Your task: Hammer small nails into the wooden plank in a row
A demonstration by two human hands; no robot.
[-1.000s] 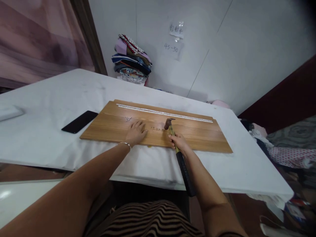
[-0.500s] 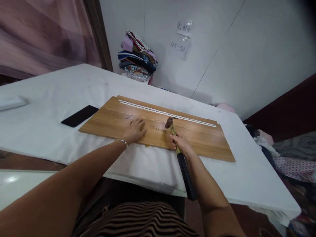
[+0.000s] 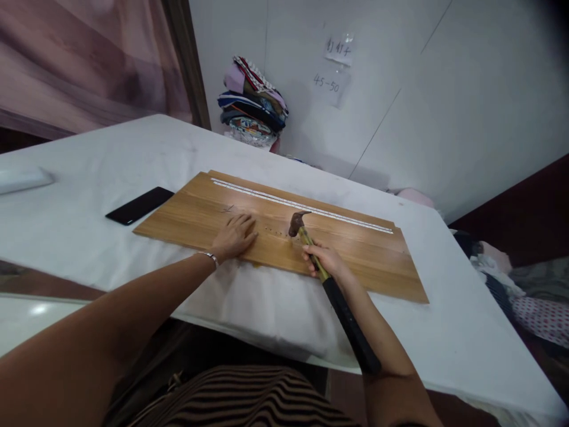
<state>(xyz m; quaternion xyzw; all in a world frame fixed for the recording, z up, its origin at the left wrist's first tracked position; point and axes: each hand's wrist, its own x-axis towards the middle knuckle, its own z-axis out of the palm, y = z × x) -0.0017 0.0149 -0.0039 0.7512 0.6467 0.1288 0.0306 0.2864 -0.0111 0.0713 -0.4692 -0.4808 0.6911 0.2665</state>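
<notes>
A long wooden board (image 3: 355, 252) lies on a white table (image 3: 89, 178). My left hand (image 3: 233, 235) rests flat on the board, fingers stretched out, holding nothing. My right hand (image 3: 323, 260) is closed round the handle of a claw hammer (image 3: 331, 287), gripping it close to the head. The hammer head (image 3: 296, 222) sits low over a short row of small nails (image 3: 275, 231) standing in the board between my hands. A few loose nails (image 3: 228, 209) lie on the board beyond my left hand. A metal strip (image 3: 302, 206) runs along the board's far side.
A black phone (image 3: 139, 205) lies on the table left of the board. A white object (image 3: 22, 178) sits at the far left edge. Folded clothes (image 3: 253, 101) are stacked against the wall behind. More fabric lies on the right, off the table.
The hammer head has moved slightly left and down toward the row of nails, and the handle now slants further right. My left hand stays flat on the board. The view has shifted a little.
</notes>
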